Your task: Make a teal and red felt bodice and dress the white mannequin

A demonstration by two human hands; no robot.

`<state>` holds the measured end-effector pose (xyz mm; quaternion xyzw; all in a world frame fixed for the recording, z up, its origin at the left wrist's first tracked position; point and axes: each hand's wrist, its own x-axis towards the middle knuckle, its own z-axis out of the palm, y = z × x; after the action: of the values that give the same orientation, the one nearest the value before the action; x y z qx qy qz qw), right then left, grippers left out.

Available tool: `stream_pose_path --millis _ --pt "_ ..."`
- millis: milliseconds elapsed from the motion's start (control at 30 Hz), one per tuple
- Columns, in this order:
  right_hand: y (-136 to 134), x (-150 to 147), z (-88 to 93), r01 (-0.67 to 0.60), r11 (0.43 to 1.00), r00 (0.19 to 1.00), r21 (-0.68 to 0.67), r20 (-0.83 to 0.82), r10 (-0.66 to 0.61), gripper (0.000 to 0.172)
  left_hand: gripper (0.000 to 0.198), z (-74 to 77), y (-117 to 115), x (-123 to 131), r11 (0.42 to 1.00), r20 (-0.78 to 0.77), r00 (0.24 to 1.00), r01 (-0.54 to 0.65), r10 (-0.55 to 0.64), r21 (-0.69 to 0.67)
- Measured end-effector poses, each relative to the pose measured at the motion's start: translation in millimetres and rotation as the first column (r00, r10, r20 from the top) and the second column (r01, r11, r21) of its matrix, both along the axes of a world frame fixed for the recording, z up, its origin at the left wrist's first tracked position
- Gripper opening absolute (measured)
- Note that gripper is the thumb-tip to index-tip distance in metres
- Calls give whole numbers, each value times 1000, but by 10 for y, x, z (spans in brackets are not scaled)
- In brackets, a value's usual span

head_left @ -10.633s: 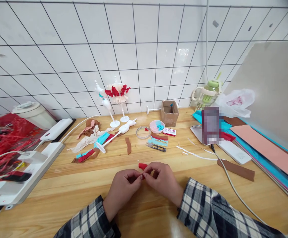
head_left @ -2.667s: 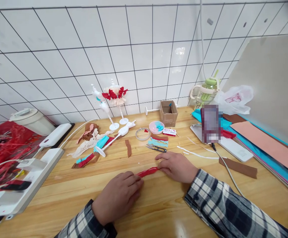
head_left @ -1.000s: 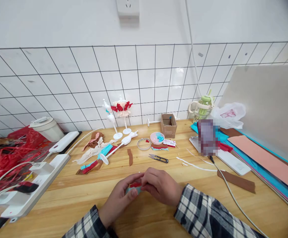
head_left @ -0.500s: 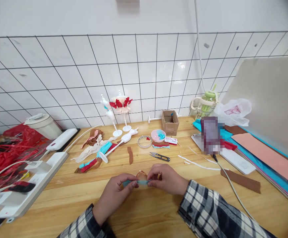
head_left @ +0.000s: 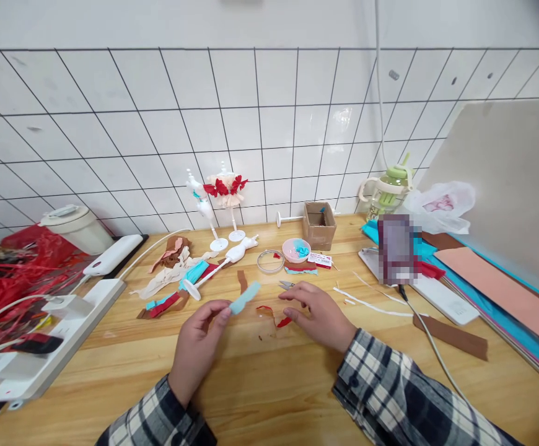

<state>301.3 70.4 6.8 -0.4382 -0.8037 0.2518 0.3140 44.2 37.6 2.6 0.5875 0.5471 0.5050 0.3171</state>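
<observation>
Between thumb and fingers, my left hand (head_left: 201, 337) pinches one end of a pale blue strip (head_left: 245, 298), which points up to the right. My right hand (head_left: 318, 313) hovers to the right with thumb and fingers apart, nothing visible between them. It covers most of the thread snips (head_left: 287, 285); just the blade tips show. I cannot tell whether the fingers touch the snips. Small red scraps (head_left: 283, 322) lie on the table near my right thumb. A brown strip (head_left: 242, 282) lies behind the blue one.
Behind are a white mini dress form (head_left: 235, 253) lying down, a metal ring (head_left: 270, 261), a pink bowl (head_left: 292, 250) and a cardboard box (head_left: 319, 228). A power strip (head_left: 72, 337) runs along the left. A cable (head_left: 430, 334) crosses the right side near a phone (head_left: 396, 248).
My left hand has drawn the blue strip leftward and lifted it. My right hand has let go of the strip and moved right and forward over the snips. Red scraps now show between the hands.
</observation>
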Motion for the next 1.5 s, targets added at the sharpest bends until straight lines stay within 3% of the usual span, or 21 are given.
stream_pose_path --millis 67,167,267,433,533,600,867,967,1067,1133,1200,1267,1333,1367,1400,1433,1500 --pt "-36 -21 5 -36 992 990 121 139 19 27 19 -6 18 -39 998 339 939 -40 57 -57" --pt "-110 -99 13 -158 968 937 193 337 85 21 21 13 43 -62 993 716 696 39 50 -107" --pt "-187 -195 23 -253 932 865 259 493 97 22 22 30 43 -36 980 829 557 130 54 -151" --pt "-271 -287 4 -374 870 771 321 630 99 18 25 0 -35 126 907 893 449 368 19 -205" --pt "-281 -271 -11 -394 869 754 300 646 119 15 19 -31 -72 236 821 871 489 513 -42 -248" --pt "-274 -225 -7 -391 882 751 263 646 140 16 15 -45 -73 261 794 843 536 532 -47 -294" --pt "-148 76 9 -267 959 872 94 448 199 23 15 -101 6 63 843 771 636 397 33 -363" --pt "-71 151 -27 -152 978 961 141 252 113 25 16 -69 14 3 878 747 665 356 2 -320" --pt "-40 173 -16 35 993 999 116 -35 -31 32 21 86 6 -16 846 606 765 457 -217 -274" --pt "-65 147 32 76 997 985 3 -158 -74 34 21 250 10 19 761 369 814 564 -448 -320" --pt "-116 91 90 17 992 962 -123 -269 -50 30 21 418 28 90 658 195 761 637 -618 -401" --pt "-165 26 123 -206 941 901 -268 -426 76 40 22 551 60 168 616 93 714 656 -694 -437" --pt "-182 -25 114 -478 776 793 -412 -583 179 54 22 624 100 214 636 19 720 625 -694 -452" --pt "-174 -40 96 -556 686 755 -470 -631 180 57 23 637 120 220 655 -10 733 602 -681 -458" --pt "-157 -47 74 -585 624 742 -517 -653 154 59 23 637 139 216 673 -36 747 576 -664 -463" --pt "-132 -48 52 -573 600 752 -558 -650 113 60 24 626 157 204 693 -58 763 549 -644 -466" --pt "-77 -38 15 -484 614 800 -624 -599 22 58 25 583 186 171 735 -102 796 490 -596 -468"
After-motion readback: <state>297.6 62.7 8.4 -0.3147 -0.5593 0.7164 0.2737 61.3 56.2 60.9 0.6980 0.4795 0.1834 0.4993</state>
